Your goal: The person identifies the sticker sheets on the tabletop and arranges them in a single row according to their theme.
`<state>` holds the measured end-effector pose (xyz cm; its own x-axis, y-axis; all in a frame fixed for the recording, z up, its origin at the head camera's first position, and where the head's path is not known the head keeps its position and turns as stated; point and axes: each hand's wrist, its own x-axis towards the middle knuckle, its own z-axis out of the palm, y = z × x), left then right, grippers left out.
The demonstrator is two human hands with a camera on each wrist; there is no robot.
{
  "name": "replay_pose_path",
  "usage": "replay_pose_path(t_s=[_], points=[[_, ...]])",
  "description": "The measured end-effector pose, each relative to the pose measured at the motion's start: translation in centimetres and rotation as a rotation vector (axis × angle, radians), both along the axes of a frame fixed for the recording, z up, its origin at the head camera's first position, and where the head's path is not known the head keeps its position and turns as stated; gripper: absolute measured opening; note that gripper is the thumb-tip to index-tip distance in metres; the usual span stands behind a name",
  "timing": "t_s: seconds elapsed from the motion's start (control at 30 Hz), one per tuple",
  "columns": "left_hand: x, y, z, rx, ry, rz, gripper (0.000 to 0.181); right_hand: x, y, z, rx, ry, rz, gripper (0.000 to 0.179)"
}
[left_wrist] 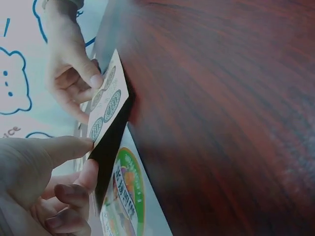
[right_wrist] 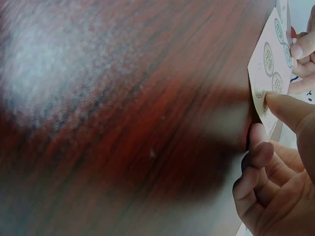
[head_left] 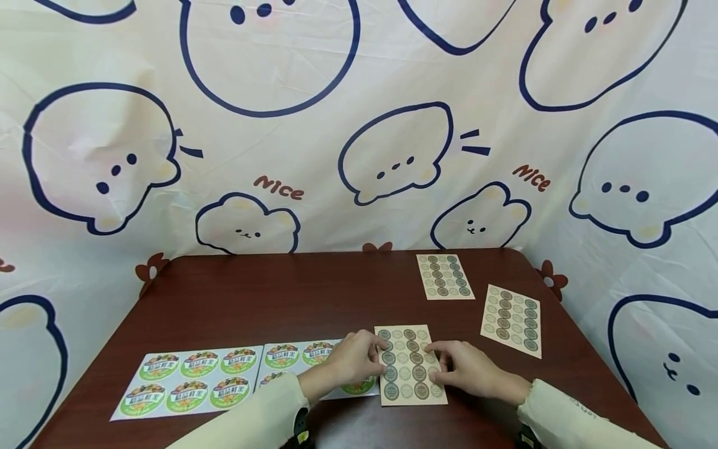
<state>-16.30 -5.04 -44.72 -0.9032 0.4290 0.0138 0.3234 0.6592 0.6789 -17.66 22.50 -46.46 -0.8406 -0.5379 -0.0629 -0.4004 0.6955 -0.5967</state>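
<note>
Between both hands is a tan sheet of round stickers (head_left: 405,365), printed in columns of dark and pale circles. My left hand (head_left: 354,360) pinches its left edge, thumb on top and fingertips beneath, as the left wrist view shows. On the opposite edge my right hand (head_left: 468,369) pinches it the same way, thumb over the face. In the left wrist view the sheet (left_wrist: 112,105) is lifted off the table, with a dark gap under it. A white sheet of green fruit-label stickers (left_wrist: 129,196) lies just below and left of it, partly covered by the left hand.
Another white sheet of green round stickers (head_left: 193,381) lies at the left, edge to edge with the first. Two more tan sticker sheets lie at the right: one at the back (head_left: 445,277), one nearer the side (head_left: 511,320). A patterned curtain (head_left: 314,156) surrounds the dark wooden table (head_left: 269,293).
</note>
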Motion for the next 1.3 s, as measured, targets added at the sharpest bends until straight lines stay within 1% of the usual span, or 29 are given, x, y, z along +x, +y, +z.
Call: replay_pose_path(t_s=[0.17,0.27,0.47,0.7,0.83,1.1,1.3], points=[[0.1,0.0,-0.3,-0.027,-0.014,-0.007,0.038,0.0,0.0,0.1,-0.001,-0.002,0.007,0.050],[0.1,0.0,-0.6,-0.023,-0.008,-0.013,0.039,0.1,0.0,0.2,-0.001,0.005,0.014,0.050],[0.1,0.1,-0.9,-0.039,0.027,-0.019,0.040,0.3,0.0,0.3,0.014,0.019,0.008,0.049],[0.4,0.2,-0.8,-0.133,0.100,-0.036,0.041,0.4,-0.2,0.5,0.111,0.056,-0.013,0.049],[0.5,0.2,-0.8,-0.166,0.124,-0.042,0.042,0.5,-0.4,0.5,0.116,0.056,-0.009,0.049],[0.3,-0.1,-1.0,-0.159,0.135,-0.045,0.042,0.0,-0.6,0.5,0.112,0.064,-0.004,0.044],[0.4,-0.1,-1.3,-0.155,0.126,-0.045,0.042,0.2,-0.4,0.5,0.086,0.052,0.002,0.046]])
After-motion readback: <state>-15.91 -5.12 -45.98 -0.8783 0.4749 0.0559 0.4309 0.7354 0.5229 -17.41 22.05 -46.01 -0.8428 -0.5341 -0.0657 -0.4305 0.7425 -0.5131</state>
